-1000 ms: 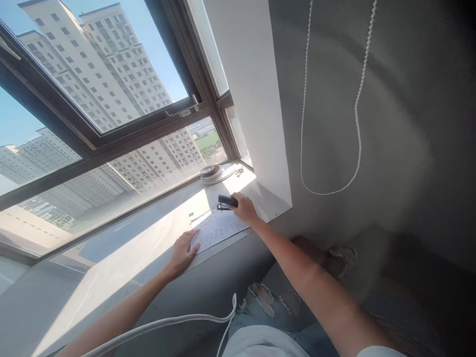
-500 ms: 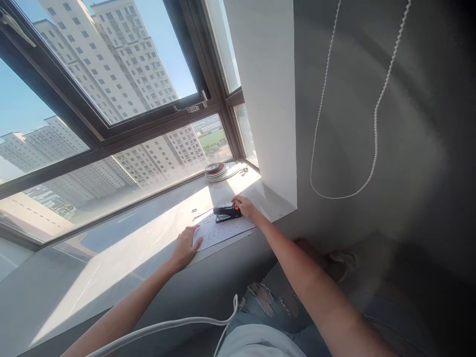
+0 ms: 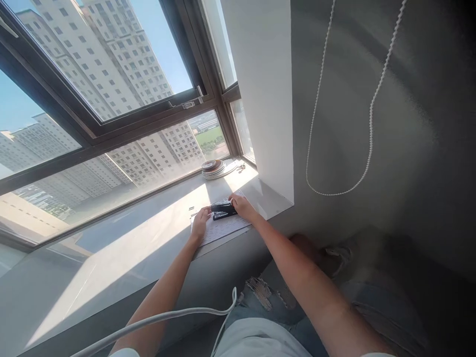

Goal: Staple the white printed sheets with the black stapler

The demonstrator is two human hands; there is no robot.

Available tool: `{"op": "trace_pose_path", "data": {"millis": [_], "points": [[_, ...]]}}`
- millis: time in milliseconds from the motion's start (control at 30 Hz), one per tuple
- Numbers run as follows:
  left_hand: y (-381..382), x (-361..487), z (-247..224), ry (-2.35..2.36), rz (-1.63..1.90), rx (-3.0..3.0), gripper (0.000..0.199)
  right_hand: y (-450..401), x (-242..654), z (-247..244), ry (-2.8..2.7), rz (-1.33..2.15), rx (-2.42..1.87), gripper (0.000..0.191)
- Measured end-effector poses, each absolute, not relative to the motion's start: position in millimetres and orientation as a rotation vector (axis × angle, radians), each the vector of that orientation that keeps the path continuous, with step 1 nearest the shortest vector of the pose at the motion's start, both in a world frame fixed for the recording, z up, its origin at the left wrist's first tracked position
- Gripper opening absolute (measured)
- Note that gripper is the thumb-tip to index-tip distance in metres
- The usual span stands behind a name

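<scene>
Black stapler (image 3: 223,210) partly behind right hand (image 3: 241,207)

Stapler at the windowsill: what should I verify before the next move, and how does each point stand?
1. Stapler held by the right hand: ok.
2. Printed paper beneath the stapler: ok.
3. Left hand clear of the stapler's front end: not ok, fingers are right at it.
4. Staples loaded: cannot tell, inside hidden.
5. Round stacked items apart from the stapler: ok.
</scene>
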State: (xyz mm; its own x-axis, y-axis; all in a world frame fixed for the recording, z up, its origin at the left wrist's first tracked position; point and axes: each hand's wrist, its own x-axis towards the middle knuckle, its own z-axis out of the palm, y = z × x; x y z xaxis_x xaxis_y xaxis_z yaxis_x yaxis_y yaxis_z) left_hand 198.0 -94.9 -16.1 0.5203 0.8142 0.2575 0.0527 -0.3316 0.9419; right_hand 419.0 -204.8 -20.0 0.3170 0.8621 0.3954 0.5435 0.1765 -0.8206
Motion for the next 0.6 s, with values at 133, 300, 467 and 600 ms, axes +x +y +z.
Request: {"op": "trace_pose_path", "data": {"millis": [133, 300, 467, 600], "points": [[-91.8, 195.5, -22.9, 0.778, 0.941, 1.676, 0.045, -203.9, 417.1, -18.4, -1.396, 0.325, -1.523, 0.035], [-89.6, 193.9, -22.7, 0.852, 0.972, 1.622, 0.039, -203.4, 415.4, -17.4, -1.369, 0.319, -1.514, 0.038], [-91.5, 194.2, -21.7, 0.810, 0.982, 1.572, 0.037, -214.2, 410.9, -15.0, -1.550, 0.334, -1.509, 0.025], [-97.1, 191.9, -14.8, 0.806, 0.999, 1.468, 0.033, -222.7, 409.6, -14.9, -1.532, 0.198, -1.449, 0.032]]}}
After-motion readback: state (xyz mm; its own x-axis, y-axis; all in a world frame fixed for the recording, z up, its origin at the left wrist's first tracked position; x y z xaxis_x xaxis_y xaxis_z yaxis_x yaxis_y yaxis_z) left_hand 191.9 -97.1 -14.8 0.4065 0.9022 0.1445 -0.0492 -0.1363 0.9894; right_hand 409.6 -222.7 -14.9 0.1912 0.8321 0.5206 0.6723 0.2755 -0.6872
